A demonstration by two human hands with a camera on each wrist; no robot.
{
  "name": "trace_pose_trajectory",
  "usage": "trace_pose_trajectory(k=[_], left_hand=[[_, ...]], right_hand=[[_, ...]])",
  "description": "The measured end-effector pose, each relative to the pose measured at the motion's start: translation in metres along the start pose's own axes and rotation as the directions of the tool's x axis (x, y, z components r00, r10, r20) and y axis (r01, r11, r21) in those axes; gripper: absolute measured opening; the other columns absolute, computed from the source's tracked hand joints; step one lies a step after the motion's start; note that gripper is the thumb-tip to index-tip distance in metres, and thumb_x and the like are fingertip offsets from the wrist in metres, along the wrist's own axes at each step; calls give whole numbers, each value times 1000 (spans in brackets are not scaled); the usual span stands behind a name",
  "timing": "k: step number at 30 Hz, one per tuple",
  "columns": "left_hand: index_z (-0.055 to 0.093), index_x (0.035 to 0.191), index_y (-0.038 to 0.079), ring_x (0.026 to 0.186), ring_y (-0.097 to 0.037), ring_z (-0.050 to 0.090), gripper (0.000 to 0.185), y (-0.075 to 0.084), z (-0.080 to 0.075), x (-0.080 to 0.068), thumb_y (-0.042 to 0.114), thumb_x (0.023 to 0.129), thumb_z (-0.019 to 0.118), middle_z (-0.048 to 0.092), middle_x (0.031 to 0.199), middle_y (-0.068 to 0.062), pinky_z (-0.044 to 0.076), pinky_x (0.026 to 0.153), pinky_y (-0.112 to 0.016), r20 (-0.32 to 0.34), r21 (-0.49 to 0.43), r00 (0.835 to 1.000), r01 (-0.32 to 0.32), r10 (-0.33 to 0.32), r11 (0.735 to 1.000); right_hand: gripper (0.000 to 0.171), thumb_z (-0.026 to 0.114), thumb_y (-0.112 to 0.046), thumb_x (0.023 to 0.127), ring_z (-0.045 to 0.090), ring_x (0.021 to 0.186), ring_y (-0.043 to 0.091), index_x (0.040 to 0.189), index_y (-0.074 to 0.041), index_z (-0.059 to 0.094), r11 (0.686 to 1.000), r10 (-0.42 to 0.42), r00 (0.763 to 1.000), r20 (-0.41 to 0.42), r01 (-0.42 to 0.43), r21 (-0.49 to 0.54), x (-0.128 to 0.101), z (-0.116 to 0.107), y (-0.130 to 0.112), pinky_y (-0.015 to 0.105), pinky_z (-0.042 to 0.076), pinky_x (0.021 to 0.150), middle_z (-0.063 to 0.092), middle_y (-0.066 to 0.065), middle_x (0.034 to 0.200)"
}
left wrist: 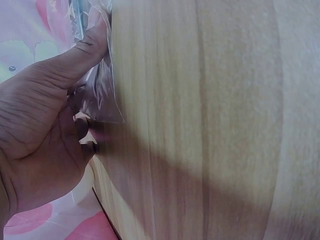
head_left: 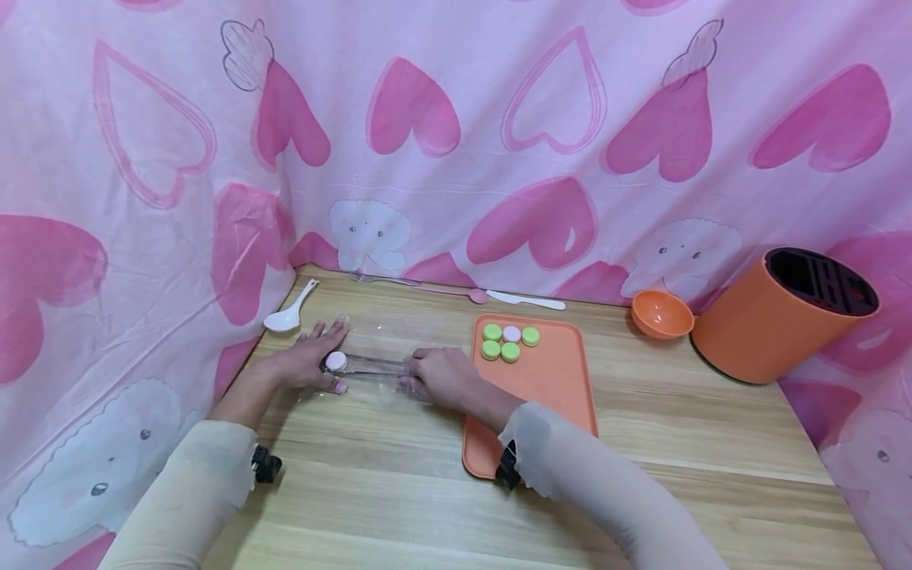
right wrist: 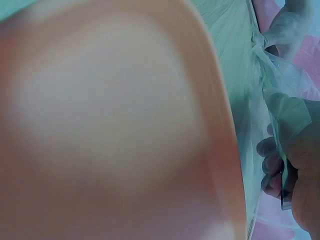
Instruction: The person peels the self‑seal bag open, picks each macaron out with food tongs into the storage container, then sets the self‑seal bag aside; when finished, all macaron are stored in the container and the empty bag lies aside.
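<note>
In the head view my right hand (head_left: 445,378) grips a pair of metal tongs (head_left: 374,373), with clear film bunched around its fingers. The tongs point left, and a pale pink macaron (head_left: 337,362) sits at their far end. A clear plastic bag (head_left: 378,328) lies around the tongs. My left hand (head_left: 305,364) is spread beside the macaron, fingers and thumb apart. From the left wrist, its thumb (left wrist: 89,47) touches the plastic. The right wrist view shows curled right fingers (right wrist: 272,165) with the handle end below. Whether the macaron is pinched I cannot tell.
An orange tray (head_left: 549,388) bears several green macarons (head_left: 510,352) and one lilac macaron (head_left: 511,334). Along the back lie a fork (head_left: 385,279), a pink spoon (head_left: 476,295) and a white knife (head_left: 526,300). A white spoon (head_left: 285,318), orange bowl (head_left: 663,314) and orange knife block (head_left: 769,324) flank them.
</note>
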State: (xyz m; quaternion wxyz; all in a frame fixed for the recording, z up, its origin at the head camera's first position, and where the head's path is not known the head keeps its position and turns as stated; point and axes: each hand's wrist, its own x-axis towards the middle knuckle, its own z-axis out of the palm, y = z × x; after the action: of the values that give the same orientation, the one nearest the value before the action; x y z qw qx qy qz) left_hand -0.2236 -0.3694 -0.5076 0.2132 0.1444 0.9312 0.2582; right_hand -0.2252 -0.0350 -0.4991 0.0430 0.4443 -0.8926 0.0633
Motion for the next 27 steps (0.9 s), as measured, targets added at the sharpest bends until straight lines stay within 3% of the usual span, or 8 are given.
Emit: trace_pose_trajectory(k=[5,9,17,22,27], left_hand=[[10,176,1,167,-59,-16,130,22,-7,-8,43,86,94,-7,185,-23,-10,133,-76,18,-27,1000,11,-10,1000],[11,176,0,167,-59,-14,127,27,-7,-9,38,87,93,-5,185,-24,-7,134,-76,15,3,1000,23,-23,1000],[13,175,-1,165,-62,-15,127,22,-7,-9,37,85,94,-4,184,-27,-8,132,-79,12,-4,1000,-3,3,1000],[12,176,2,165,-61,-18,133,14,-5,-8,50,83,93,-6,184,-25,-12,130,-79,9,-32,999,-39,40,999],[11,177,4,166,-59,-19,136,11,-2,-6,56,82,93,-7,185,-22,-14,131,-77,6,-39,1000,-29,30,999]], right_hand=[[34,62,-51,112,60,71,9,96,-23,73,999,28,999,20,-28,29,-2,-1,2,29,48,58,68,-7,89],[36,62,-53,111,58,69,9,91,-23,69,999,26,1000,16,-27,25,-4,-1,3,28,45,58,65,-7,86],[38,62,-55,111,61,66,10,92,-22,65,999,19,1000,-10,-19,-37,-6,-2,5,33,53,57,66,-6,85],[37,63,-55,110,62,66,11,95,-21,68,999,28,1000,-5,-28,-27,-6,-2,4,33,53,56,68,-6,86],[35,64,-54,110,64,69,11,97,-21,71,1000,18,1000,-15,-18,-13,-6,2,4,32,54,56,72,-5,92]])
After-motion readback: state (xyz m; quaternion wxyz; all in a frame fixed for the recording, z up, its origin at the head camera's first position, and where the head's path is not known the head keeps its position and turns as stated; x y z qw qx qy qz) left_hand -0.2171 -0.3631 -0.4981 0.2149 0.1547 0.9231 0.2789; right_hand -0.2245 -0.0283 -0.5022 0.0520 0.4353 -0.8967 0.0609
